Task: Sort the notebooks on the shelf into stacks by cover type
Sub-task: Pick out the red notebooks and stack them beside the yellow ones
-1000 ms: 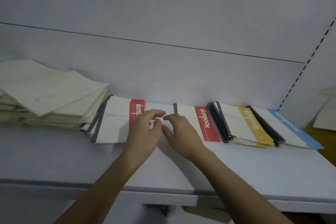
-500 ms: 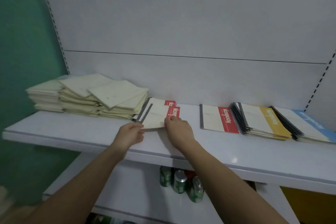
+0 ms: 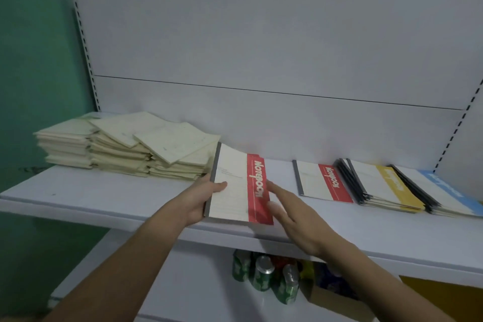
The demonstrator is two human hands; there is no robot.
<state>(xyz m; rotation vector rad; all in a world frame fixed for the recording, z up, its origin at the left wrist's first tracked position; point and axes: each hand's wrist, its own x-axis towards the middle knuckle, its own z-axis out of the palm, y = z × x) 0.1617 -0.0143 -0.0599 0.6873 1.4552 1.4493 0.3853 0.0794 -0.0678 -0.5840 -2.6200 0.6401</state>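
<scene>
My left hand (image 3: 201, 197) grips a stack of red-banded notebooks (image 3: 235, 188) by its grey spine, thumb on the top cover, lifted and tilted above the white shelf (image 3: 104, 191). Beside the stack's right edge my right hand (image 3: 290, 213) is spread, its straight fingers touching the red band. Another red-banded notebook (image 3: 324, 184) lies flat further right. Past it sit a yellow-banded stack (image 3: 384, 188) and a blue-banded stack (image 3: 444, 195). Plain cream notebooks (image 3: 130, 148) are piled in uneven stacks at the shelf's left end.
The shelf has a white back panel and a green wall (image 3: 34, 60) at the left. On the lower shelf stand green drink cans (image 3: 262, 273) and a cardboard box (image 3: 332, 295).
The red-banded stack has come up off the shelf and toward me, held in my left hand. My right hand has shifted from its top to its right edge. The view has pulled back.
</scene>
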